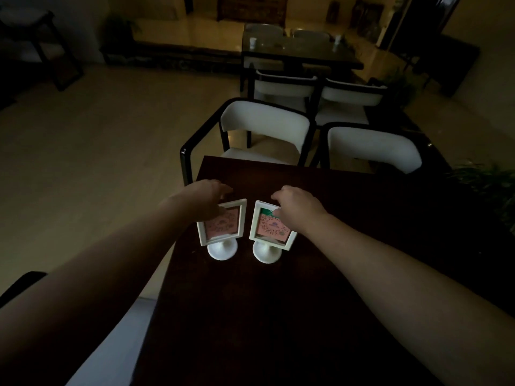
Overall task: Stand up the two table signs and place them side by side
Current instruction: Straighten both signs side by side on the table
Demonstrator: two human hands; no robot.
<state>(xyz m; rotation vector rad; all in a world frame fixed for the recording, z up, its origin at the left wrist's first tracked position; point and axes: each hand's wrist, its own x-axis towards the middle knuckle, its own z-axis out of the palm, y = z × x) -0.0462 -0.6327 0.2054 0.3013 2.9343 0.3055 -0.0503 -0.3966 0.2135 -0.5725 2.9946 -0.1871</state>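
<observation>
Two white-framed table signs with pink cards and round white bases are on the dark wooden table (278, 316), a small gap between them. The left sign (223, 227) and the right sign (271, 232) both lean with their tops away from me, bases toward me. My left hand (207, 200) grips the upper left of the left sign's frame, thumb over its face. My right hand (295, 207) holds the top right of the right sign, thumb on the card. Each hand hides the far top corner of its sign.
The signs sit near the table's left edge, with pale floor (83, 162) beyond. Two white-backed chairs (264, 126) (373, 147) stand at the far side. Further back is another dark table (301, 51) with chairs. A plant (487, 188) is at the right.
</observation>
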